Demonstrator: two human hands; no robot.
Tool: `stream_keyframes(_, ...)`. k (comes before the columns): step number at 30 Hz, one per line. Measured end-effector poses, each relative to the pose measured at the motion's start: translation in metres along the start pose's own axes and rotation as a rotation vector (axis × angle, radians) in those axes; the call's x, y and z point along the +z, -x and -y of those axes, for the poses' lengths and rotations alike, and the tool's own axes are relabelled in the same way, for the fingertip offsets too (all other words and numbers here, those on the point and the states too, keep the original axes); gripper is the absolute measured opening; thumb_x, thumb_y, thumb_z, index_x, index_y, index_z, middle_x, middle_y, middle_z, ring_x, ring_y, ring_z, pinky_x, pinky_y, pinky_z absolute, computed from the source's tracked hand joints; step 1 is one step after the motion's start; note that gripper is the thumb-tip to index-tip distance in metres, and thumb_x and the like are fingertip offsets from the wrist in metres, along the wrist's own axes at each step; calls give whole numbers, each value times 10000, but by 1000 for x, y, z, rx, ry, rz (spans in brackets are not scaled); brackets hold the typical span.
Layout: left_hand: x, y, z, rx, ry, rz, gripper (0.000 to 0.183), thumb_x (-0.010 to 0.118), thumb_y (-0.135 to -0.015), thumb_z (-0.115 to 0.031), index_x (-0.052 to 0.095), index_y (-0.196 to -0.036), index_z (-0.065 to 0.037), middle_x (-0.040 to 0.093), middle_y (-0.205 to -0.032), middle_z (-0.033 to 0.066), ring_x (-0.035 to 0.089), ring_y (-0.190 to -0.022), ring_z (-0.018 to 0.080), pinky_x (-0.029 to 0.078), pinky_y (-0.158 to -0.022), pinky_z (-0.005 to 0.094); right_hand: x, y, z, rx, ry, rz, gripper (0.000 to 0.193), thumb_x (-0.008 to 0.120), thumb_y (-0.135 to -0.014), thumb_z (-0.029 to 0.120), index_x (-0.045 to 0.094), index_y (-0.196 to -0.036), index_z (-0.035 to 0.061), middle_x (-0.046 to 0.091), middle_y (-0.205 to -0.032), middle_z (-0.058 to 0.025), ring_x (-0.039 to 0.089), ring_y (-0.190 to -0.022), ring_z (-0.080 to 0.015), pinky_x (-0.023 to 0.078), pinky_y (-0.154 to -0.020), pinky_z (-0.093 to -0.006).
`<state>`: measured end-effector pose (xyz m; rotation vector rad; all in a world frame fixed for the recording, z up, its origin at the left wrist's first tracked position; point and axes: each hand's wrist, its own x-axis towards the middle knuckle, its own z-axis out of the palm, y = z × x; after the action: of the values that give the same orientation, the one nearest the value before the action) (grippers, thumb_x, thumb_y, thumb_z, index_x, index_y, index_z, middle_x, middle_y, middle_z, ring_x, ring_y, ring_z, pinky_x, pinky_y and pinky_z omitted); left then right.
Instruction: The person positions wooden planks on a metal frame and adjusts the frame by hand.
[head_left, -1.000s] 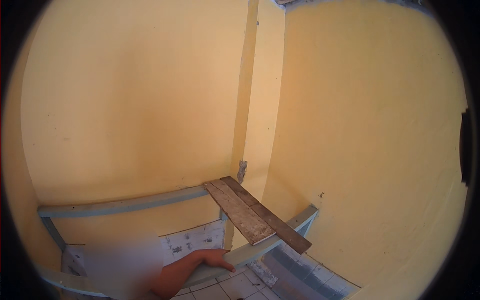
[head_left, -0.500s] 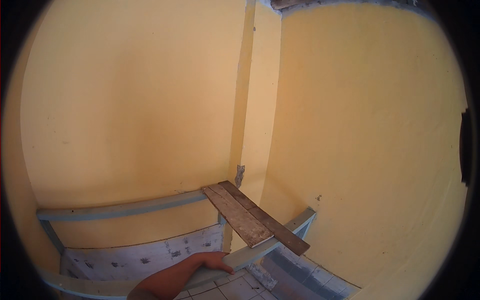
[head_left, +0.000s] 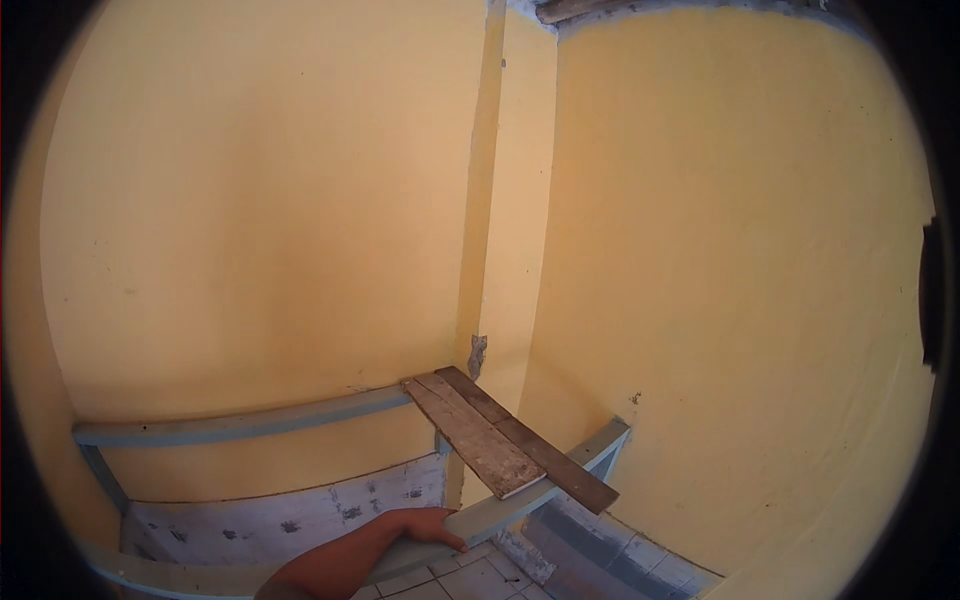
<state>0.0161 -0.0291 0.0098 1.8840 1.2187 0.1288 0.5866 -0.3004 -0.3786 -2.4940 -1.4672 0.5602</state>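
My left hand (head_left: pixel 425 526) is closed over the near grey-blue beam (head_left: pixel 500 512) of a wooden frame. Its thumb lies on the near side, and the other fingers are mostly hidden behind the wood. The forearm comes in from the lower edge, left of the middle. Just beyond the hand, two boards bridge the near beam and the far beam (head_left: pixel 260 422). One is a paler, worn board (head_left: pixel 475 435); beside it, on the right, lies a darker, narrower board (head_left: pixel 540 445). My right hand is out of view.
Yellow walls (head_left: pixel 740 250) meet in a corner behind the frame, with a chipped patch (head_left: pixel 478 352) low on the pillar. Below the beams are a stained white tiled wall strip (head_left: pixel 290 515), floor tiles (head_left: pixel 480 575) and a grey-blue painted surface (head_left: pixel 590 535).
The view has shifted very slightly. My left hand keeps its place on the near beam, and the boards lie as before.
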Motion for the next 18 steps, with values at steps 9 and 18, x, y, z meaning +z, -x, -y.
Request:
stream_keyframes(9,0,0,1,-16,-25,-19,956,824,-751,-612,528,-1447,-26,639,-1354,212,614,-1239,310,459,-1071,391,0,-6,-7,-165,130,55,281,597,-919,305,703,-974,50,690,-1048,-259,654,-1007,-443,512,-879,-554)
stream_keyframes(18,-1,0,-1,-26,-46,-6,997,817,-742,-631,511,-1464,-16,633,-1364,219,609,-1251,313,457,-1075,387,28,-23,-46,-328,265,117,248,593,-919,274,701,-975,58,681,-1044,-256,646,-1006,-441,508,-878,-551)
